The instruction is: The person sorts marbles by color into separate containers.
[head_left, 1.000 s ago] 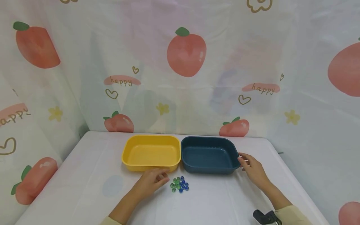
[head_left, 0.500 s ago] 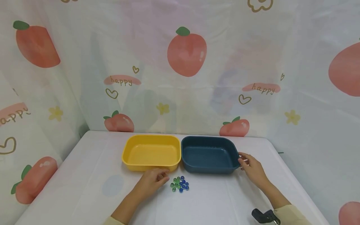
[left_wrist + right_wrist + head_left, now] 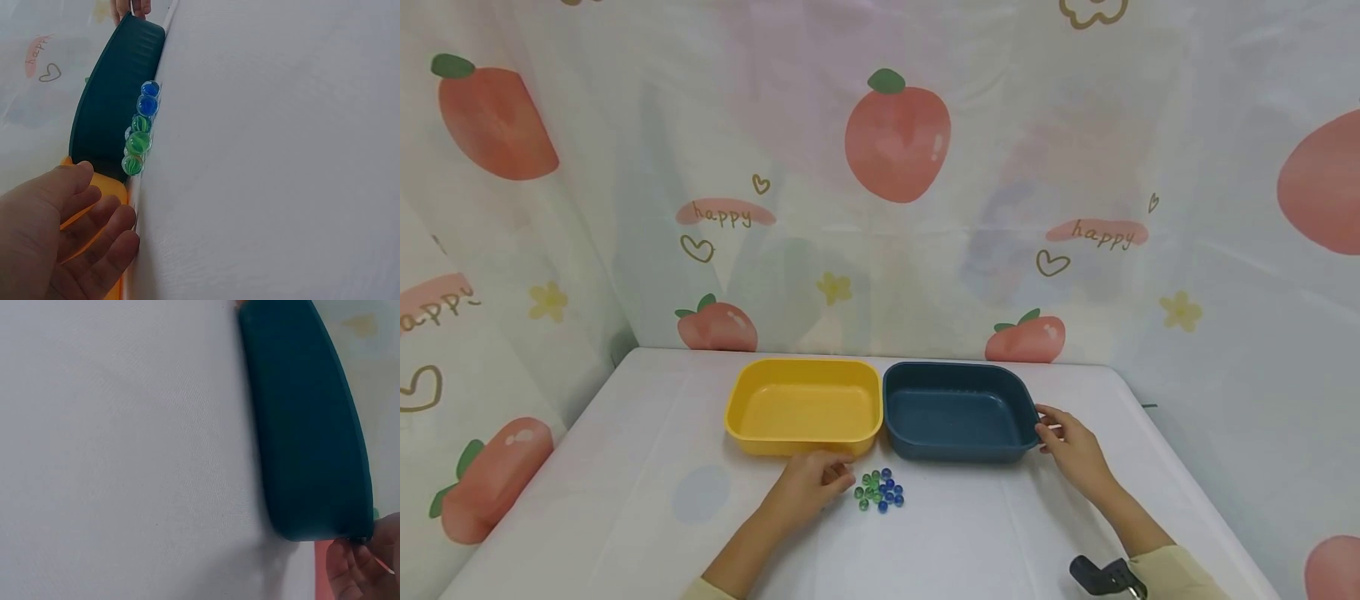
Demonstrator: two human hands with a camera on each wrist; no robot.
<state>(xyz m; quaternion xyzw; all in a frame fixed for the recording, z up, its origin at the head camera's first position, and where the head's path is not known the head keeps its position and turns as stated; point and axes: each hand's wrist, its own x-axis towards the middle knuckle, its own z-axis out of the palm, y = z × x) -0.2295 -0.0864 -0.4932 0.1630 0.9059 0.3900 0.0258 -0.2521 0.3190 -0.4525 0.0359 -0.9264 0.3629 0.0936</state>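
Note:
My left hand (image 3: pixel 807 492) hovers or rests at the front of a yellow plastic bin (image 3: pixel 805 448), just left of a small cluster of green marbles (image 3: pixel 864 505) and blue marbles (image 3: pixel 882 507). Its fingers are loosely bent with nothing between them, as the left wrist view shows. My right hand (image 3: pixel 1078 454) is at the right end of a dark blue bin (image 3: pixel 958 452). Fingertips (image 3: pixel 340 550) of that hand touch the bin's end near the rim. The two bins stand side by side, their inner ends meeting. Both look empty inside.
A white cloth covers the table (image 3: pixel 955 542). Behind and beside it hangs a printed curtain (image 3: pixel 895 275) with peaches and hearts. A black device (image 3: pixel 1107 577) sits by the right sleeve.
My left hand has shifted very slightly to the right. The right hand, the bins and the marbles stay where they were.

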